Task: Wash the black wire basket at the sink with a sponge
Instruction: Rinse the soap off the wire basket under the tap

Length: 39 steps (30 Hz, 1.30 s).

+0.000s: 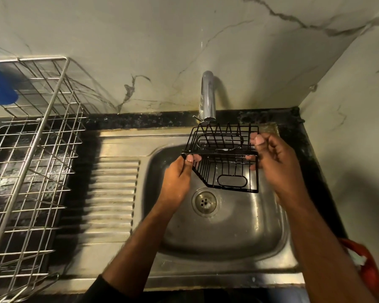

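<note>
Black wire basket (pixel 224 158) gripped both ends, left hand (pixel 179 173), right hand (pixel 271 158), above sink (pixel 260 226).

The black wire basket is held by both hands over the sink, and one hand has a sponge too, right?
Not quite. The head view shows both the left hand and right hand holding the black wire basket over the sink, but neither holds a sponge.

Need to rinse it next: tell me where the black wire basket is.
In the head view, the black wire basket is right of centre, held over the sink by both hands, just below the tap.
</note>
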Motion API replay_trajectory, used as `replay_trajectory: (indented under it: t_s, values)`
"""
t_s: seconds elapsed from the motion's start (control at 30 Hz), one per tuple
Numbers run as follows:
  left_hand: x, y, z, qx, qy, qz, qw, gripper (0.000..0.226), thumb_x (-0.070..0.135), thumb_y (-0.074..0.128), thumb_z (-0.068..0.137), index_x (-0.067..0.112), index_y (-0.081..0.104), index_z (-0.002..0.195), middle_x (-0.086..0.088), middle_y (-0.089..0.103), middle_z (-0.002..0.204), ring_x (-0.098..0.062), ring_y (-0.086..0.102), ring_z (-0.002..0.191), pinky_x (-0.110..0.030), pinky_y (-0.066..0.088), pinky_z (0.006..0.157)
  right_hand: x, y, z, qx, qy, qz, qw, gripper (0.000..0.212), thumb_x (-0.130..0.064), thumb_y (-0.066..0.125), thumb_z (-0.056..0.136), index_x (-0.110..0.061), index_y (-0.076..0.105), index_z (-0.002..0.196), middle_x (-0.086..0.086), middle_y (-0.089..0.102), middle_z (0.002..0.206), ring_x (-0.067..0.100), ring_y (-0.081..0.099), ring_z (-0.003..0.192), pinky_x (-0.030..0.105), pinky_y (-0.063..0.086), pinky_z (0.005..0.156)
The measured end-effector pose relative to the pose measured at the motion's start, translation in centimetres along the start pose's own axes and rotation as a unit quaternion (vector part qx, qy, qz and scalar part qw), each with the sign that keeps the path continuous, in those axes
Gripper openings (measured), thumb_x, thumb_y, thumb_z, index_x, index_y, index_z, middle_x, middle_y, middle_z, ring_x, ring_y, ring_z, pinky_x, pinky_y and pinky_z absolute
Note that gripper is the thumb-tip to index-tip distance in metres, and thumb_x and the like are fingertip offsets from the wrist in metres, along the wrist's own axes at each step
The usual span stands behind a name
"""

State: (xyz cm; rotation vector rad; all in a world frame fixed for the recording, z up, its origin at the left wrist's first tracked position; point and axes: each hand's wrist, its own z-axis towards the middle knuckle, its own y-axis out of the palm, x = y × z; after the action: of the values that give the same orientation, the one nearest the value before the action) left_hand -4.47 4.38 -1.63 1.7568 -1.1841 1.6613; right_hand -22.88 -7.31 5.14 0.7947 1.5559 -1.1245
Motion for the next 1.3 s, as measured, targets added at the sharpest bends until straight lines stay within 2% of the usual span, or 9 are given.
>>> replay_trajectory:
  t_s: [0.4, 0.6, 0.77, 0.87, 0.97, 1.1, 1.17, 1.23, 1.3]
  values:
    - [1.7, -0.2, 0.3, 0.003, 0.005, 0.009, 1.0, 0.037, 0.038, 0.042, 0.107, 0.019, 0.072, 0.117, 0.016, 0.072, 0.112, 0.012, 0.062, 0.108, -0.019, 0.046, 0.1, -0.7, -0.4, -0.3, 0.014, -0.009, 0.036, 0.999, 0.021, -0.036, 0.055, 0.098, -0.022, 0.066, 0.11, -0.007, 0.069, 0.101, 0.008, 0.071, 0.083, 0.019, 0.055, 0.061]
    - [1.7, 0.2, -0.3, -0.007, 0.031, 0.048, 0.998, 0.033, 0.037, 0.048, 0.106, 0.018, 0.07, 0.121, 0.008, 0.074, 0.114, -0.004, 0.066, 0.112, -0.035, 0.052, 0.103, -0.4, -0.8, -0.6, 0.053, 0.054, 0.054, 0.996, 0.039, -0.057, 0.051, 0.092, -0.024, 0.068, 0.102, -0.007, 0.07, 0.107, 0.006, 0.07, 0.089, 0.027, 0.059, 0.073]
    - [1.5, -0.1, -1.5, -0.035, 0.084, 0.107, 0.99, 0.032, 0.029, 0.049, 0.106, 0.022, 0.064, 0.134, 0.018, 0.069, 0.116, 0.016, 0.059, 0.107, -0.007, 0.044, 0.091, -0.4, -1.1, -0.9, 0.036, 0.087, 0.132, 0.987, 0.049, -0.067, 0.056, 0.079, -0.025, 0.067, 0.103, 0.002, 0.071, 0.103, 0.015, 0.07, 0.092, 0.04, 0.057, 0.088]
    - [1.1, 0.0, -1.7, -0.032, 0.09, 0.122, 0.988, 0.032, 0.03, 0.051, 0.104, 0.021, 0.063, 0.133, 0.01, 0.073, 0.116, 0.001, 0.064, 0.109, -0.024, 0.051, 0.097, -0.3, -1.1, -1.0, 0.006, 0.072, 0.127, 0.989, 0.052, -0.054, 0.066, 0.079, -0.009, 0.063, 0.105, 0.011, 0.069, 0.111, 0.015, 0.07, 0.094, 0.032, 0.06, 0.079]
    - [0.9, -0.2, -1.9, -0.006, 0.08, 0.1, 0.992, 0.033, 0.031, 0.055, 0.099, 0.019, 0.066, 0.128, 0.005, 0.076, 0.112, -0.01, 0.068, 0.109, -0.04, 0.053, 0.101, -0.1, -1.1, -1.3, -0.012, 0.045, 0.13, 0.99, 0.069, -0.051, 0.074, 0.076, 0.009, 0.049, 0.1, 0.008, 0.066, 0.098, 0.024, 0.07, 0.101, 0.04, 0.061, 0.08]
    - [1.3, -0.3, -2.4, -0.024, 0.045, 0.035, 0.998, 0.036, -0.002, 0.061, 0.093, 0.021, 0.072, 0.118, 0.012, 0.077, 0.11, -0.003, 0.069, 0.109, -0.037, 0.052, 0.104, 0.7, -1.6, -2.0, -0.041, 0.028, 0.103, 0.993, 0.073, -0.055, 0.082, 0.073, 0.006, 0.049, 0.098, 0.017, 0.059, 0.089, 0.027, 0.06, 0.083, 0.054, 0.055, 0.084]
    - [1.6, -0.3, -2.7, -0.05, 0.002, -0.036, 0.998, 0.046, -0.014, 0.06, 0.085, 0.018, 0.074, 0.114, 0.005, 0.078, 0.109, -0.014, 0.07, 0.11, -0.039, 0.055, 0.101, 1.0, -1.8, -2.7, -0.053, 0.013, 0.093, 0.994, 0.064, -0.044, 0.081, 0.077, 0.008, 0.049, 0.095, 0.017, 0.06, 0.083, 0.016, 0.06, 0.08, 0.036, 0.054, 0.079]
    - [1.8, -0.4, -3.1, -0.069, -0.035, -0.097, 0.992, 0.055, -0.014, 0.057, 0.072, 0.019, 0.072, 0.113, 0.003, 0.076, 0.116, -0.019, 0.066, 0.119, -0.032, 0.053, 0.1, 1.7, -2.0, -3.6, -0.055, 0.011, 0.091, 0.994, 0.055, -0.037, 0.079, 0.078, 0.007, 0.055, 0.1, -0.001, 0.068, 0.083, 0.006, 0.067, 0.087, 0.023, 0.055, 0.082]
    - [1.7, -0.5, -3.5, -0.083, -0.046, -0.127, 0.987, 0.059, -0.002, 0.056, 0.062, 0.023, 0.071, 0.114, 0.004, 0.07, 0.128, -0.018, 0.057, 0.128, -0.036, 0.046, 0.105, 2.5, -2.3, -4.3, -0.058, 0.016, 0.084, 0.995, 0.052, -0.051, 0.08, 0.073, -0.01, 0.065, 0.103, 0.013, 0.07, 0.104, 0.028, 0.066, 0.105, 0.042, 0.054, 0.097]
